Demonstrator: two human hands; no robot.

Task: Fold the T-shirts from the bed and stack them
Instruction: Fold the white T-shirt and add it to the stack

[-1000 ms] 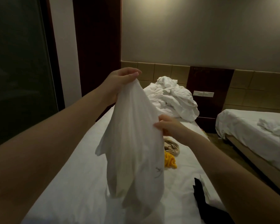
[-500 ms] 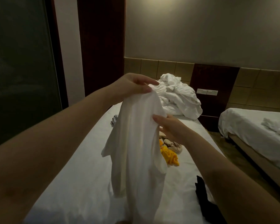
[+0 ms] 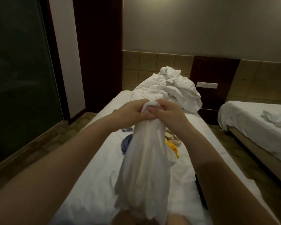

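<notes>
A white T-shirt (image 3: 144,172) hangs bunched in front of me over the bed (image 3: 91,181). My left hand (image 3: 131,112) and my right hand (image 3: 167,112) are side by side at its top, both gripping the gathered cloth. The shirt's lower end drapes down to the mattress near me. Behind it lie more garments: a blue one (image 3: 126,143), a yellow one (image 3: 173,147) and a beige patterned one (image 3: 172,137). A black garment (image 3: 200,194) lies at the bed's right edge, partly hidden by my right arm.
A crumpled white duvet (image 3: 170,88) is heaped at the head of the bed. A second bed (image 3: 256,125) stands to the right across a narrow floor gap. A dark glass panel (image 3: 18,78) runs along the left, and a dark headboard panel with a switch plate (image 3: 206,85) stands behind.
My right hand has gone up to the top of the shirt beside my left hand, and both hands have lowered. The shirt now hangs bunched narrow between them.
</notes>
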